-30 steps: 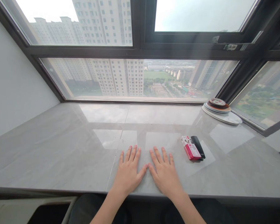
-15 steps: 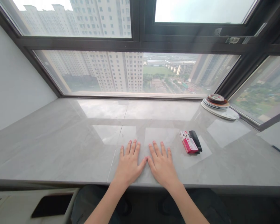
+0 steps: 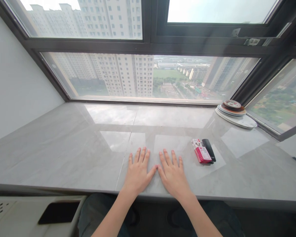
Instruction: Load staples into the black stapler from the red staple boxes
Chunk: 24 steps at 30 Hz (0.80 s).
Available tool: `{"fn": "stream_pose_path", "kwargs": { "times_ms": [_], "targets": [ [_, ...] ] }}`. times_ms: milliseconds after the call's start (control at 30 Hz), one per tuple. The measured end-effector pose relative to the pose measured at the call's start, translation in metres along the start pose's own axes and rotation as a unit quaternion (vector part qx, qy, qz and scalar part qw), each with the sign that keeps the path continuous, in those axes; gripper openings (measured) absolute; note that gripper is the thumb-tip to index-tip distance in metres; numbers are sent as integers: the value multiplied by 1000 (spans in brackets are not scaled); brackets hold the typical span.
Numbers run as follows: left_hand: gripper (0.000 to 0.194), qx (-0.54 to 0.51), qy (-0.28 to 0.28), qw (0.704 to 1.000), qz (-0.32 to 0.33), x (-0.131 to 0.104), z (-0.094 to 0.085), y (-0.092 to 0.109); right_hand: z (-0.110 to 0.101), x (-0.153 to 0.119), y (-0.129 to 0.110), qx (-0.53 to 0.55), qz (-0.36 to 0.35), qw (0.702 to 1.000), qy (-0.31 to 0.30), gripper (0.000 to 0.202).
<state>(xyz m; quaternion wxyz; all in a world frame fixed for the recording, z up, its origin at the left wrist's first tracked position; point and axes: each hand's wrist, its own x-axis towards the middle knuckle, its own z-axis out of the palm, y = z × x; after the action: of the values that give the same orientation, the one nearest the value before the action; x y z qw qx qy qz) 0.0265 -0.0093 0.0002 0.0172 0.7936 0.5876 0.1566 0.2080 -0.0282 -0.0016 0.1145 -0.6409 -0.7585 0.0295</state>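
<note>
My left hand (image 3: 138,172) lies flat, palm down, on the grey marbled sill top (image 3: 64,158), fingers spread and holding nothing. Beside it, my right hand (image 3: 173,174) rests the same way, and the two thumb tips meet or nearly meet. To the right of my right hand lies a small pink and white box (image 3: 201,151). Against the box's right side is a black stapler-like object (image 3: 208,149); its exact kind is hard to make out. Neither hand touches them.
In the far right corner sits a stack of round plates or coasters (image 3: 233,110) on a white marbled board (image 3: 249,122). A dark window frame (image 3: 148,48) runs along the back. Below the front edge at left, a dark phone-like rectangle (image 3: 59,212) lies on a pale surface (image 3: 17,217).
The view has shifted slightly, so most things appear a little further right. Both hands keep their places on the sill top, and the box and black object stay put.
</note>
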Motion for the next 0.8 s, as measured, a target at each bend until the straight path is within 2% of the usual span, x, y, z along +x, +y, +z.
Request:
{"fn": "stream_pose_path", "kwargs": {
  "times_ms": [167, 300, 367, 400, 467, 533, 600, 667, 733, 800],
  "targets": [
    [67, 9, 5, 1000, -11, 0, 2, 4, 1, 0, -1, 24, 3, 1000, 7, 62],
    [64, 17, 14, 999, -31, 1, 4, 9, -18, 4, 14, 141, -1, 990, 8, 57],
    [64, 13, 15, 999, -31, 1, 5, 9, -37, 8, 39, 217, 19, 975, 47, 53],
    [64, 10, 14, 999, -31, 1, 5, 8, -48, 10, 57, 234, 49, 966, 96, 51],
    [64, 4, 11, 999, -29, 0, 5, 6, -66, 15, 102, 201, 107, 953, 202, 48],
    [63, 1, 11, 1000, -29, 0, 5, 5, -78, 20, 152, 163, 178, 935, 261, 50],
    [63, -1, 13, 1000, -28, 0, 5, 5, -81, 23, 197, 174, 228, 932, 221, 54],
    [63, -2, 15, 999, -29, 1, 5, 5, -76, 24, 227, 263, 245, 925, 121, 55],
    [63, -4, 16, 999, -30, 1, 5, 6, -69, 23, 237, 350, 241, 904, 45, 57],
    [62, -5, 18, 999, -31, 1, 5, 7, -63, 23, 230, 400, 234, 886, 17, 57]
  ]
}}
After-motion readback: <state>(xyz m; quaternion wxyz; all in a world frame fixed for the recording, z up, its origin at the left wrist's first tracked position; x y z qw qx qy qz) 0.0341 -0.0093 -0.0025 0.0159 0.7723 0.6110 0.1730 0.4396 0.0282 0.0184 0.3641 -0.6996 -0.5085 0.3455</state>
